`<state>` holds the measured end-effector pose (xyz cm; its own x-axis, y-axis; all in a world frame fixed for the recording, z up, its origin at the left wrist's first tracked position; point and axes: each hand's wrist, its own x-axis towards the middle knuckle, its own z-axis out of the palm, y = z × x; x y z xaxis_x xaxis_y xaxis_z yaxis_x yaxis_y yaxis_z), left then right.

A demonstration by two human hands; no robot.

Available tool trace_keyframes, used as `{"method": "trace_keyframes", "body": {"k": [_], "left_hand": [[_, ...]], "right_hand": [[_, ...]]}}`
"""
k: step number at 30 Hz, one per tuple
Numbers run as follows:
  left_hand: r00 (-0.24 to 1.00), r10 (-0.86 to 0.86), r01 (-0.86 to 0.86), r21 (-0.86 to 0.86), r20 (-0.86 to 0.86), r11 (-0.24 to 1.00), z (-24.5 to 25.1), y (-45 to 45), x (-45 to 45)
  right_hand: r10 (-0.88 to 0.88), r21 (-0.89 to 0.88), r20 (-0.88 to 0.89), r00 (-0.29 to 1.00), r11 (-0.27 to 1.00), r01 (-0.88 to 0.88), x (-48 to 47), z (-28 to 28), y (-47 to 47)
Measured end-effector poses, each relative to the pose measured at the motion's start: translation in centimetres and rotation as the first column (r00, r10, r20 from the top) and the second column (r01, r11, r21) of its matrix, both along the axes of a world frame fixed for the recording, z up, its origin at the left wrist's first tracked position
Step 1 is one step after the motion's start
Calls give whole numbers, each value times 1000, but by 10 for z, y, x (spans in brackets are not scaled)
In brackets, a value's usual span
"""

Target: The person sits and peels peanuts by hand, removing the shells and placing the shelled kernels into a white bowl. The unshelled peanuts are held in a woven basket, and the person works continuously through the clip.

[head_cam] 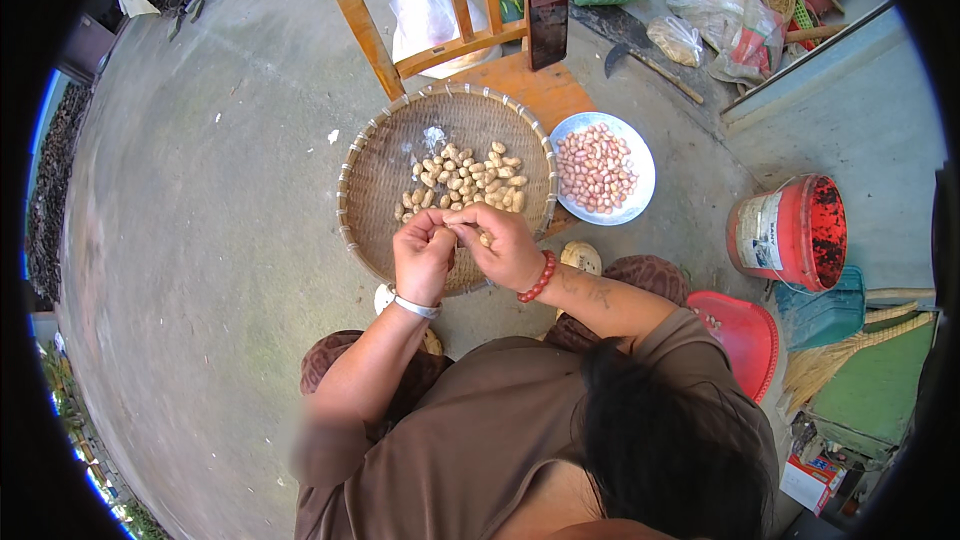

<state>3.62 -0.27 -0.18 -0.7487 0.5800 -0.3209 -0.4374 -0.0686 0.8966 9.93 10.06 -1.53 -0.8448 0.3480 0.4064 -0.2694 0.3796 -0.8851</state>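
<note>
My left hand (422, 258) and my right hand (501, 246) meet fingertip to fingertip over the near side of a round woven bamboo basket (360, 136). Pinched between them is a peanut, mostly hidden by the fingers. Another unshelled peanut (486, 240) shows under the curled fingers of the right hand. Many peanuts in the shell (466, 178) lie heaped in the basket, just beyond my hands. A crumpled whitish scrap (433, 136) sits behind them. To the right, a pale metal bowl (643, 176) holds shelled pink peanut kernels (595, 167).
The basket and bowl rest on a wooden chair (551, 94), where a phone (547, 26) leans upright. A sickle (660, 73) lies on the concrete floor beyond. At right stand a red bucket (780, 229), a teal dustpan (821, 311) and a red plastic stool or basin (739, 341).
</note>
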Motion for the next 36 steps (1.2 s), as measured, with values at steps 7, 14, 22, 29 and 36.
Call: {"method": "trace_keyframes", "body": {"k": [7, 14, 22, 29, 36], "left_hand": [[998, 8, -9, -24, -70, 1000, -13, 0, -4], [996, -55, 53, 28, 74, 998, -4, -5, -9], [992, -97, 92, -66, -85, 994, -2, -5, -12], [963, -142, 100, -186, -229, 978, -2, -8, -13], [929, -132, 77, -170, -346, 982, -8, -6, -10]], "right_hand": [[-10, -48, 41, 999, 999, 12, 2, 6, -1], [289, -794, 156, 945, 605, -54, -4, 2, 14], [332, -779, 152, 931, 620, -94, -2, 4, 16], [338, -704, 185, 923, 701, -116, -2, 4, 17], [280, -599, 204, 938, 794, -107, 0, 5, 13]]}}
